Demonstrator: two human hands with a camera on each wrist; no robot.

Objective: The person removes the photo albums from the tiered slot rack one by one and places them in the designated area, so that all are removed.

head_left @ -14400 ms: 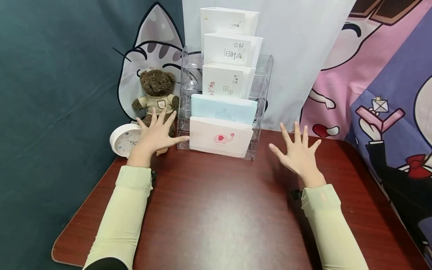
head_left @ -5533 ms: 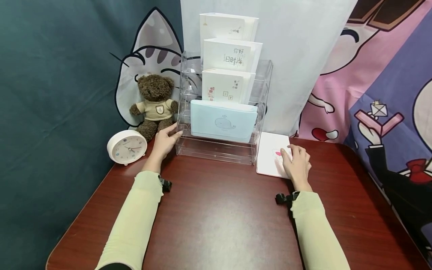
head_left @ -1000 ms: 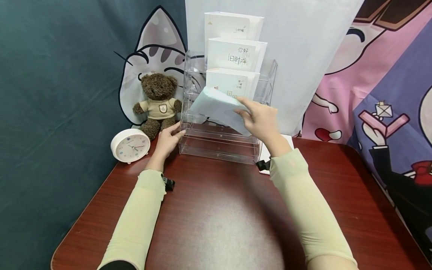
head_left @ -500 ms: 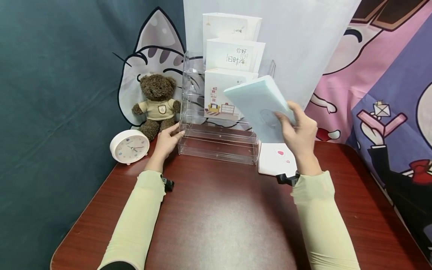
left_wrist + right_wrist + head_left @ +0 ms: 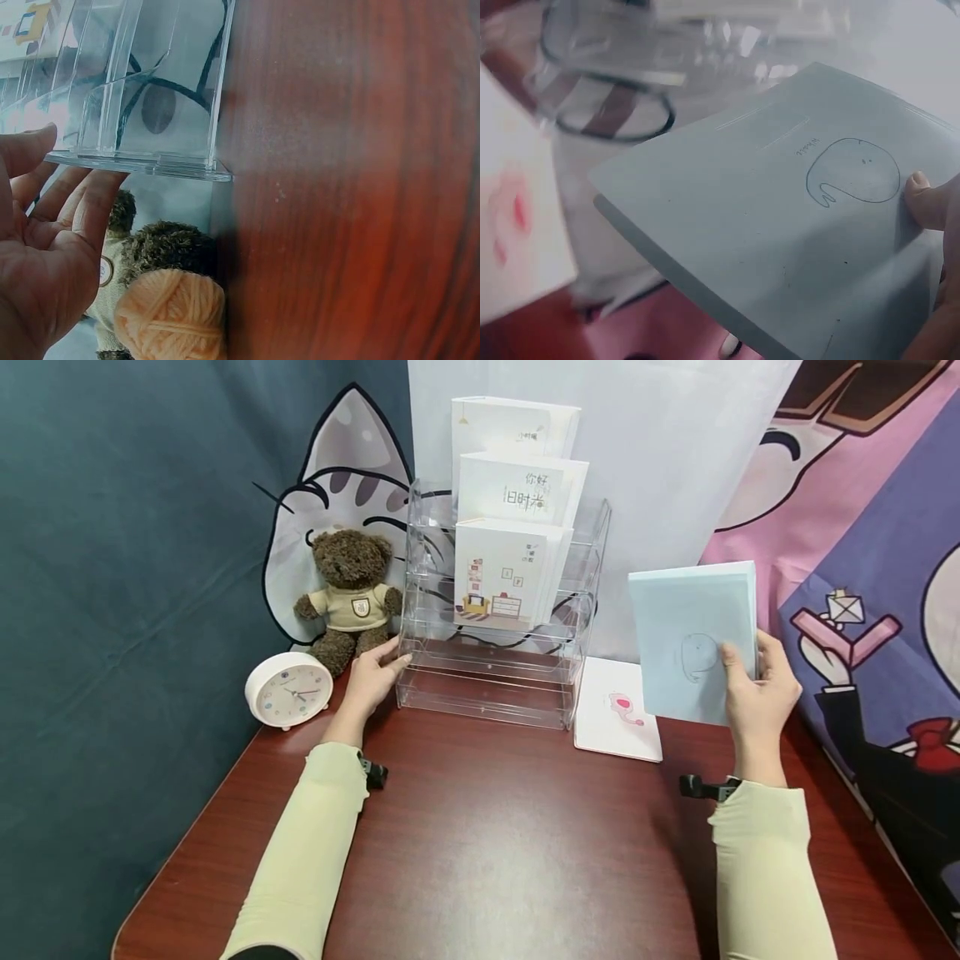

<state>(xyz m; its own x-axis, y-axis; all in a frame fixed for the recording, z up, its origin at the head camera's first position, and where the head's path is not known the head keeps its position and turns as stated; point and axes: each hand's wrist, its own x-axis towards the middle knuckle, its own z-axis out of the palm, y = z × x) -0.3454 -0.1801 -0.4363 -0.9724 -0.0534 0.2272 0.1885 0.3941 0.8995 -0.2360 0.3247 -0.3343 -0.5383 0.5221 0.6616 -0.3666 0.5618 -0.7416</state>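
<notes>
My right hand [image 5: 761, 693] grips a light blue notebook [image 5: 690, 639] by its right edge, thumb across the cover. In the right wrist view a line-drawn whale shows on the blue cover [image 5: 742, 195]. The notebook is held up over the table's right side, turned on end. At the clear tiered rack [image 5: 487, 706], my left hand [image 5: 367, 681] pinches the left side panel. In the left wrist view the thumb [image 5: 30, 150] lies on one face of the panel and the fingers on the other. A white notebook with a pink elephant [image 5: 615, 714] lies right of the rack.
White notebooks [image 5: 502, 572] stand in the rack's upper tiers; bare lower tiers lie in front. A brown teddy bear [image 5: 348, 585] and a white alarm clock [image 5: 288, 691] are at the left. An orange yarn ball [image 5: 172, 315] shows beside the bear in the left wrist view.
My right hand has lifted the blue notebook out of the rack, carried it right and turned it on end. Earlier, the elephant notebook went from the front tier to the table. The left hand stays put.
</notes>
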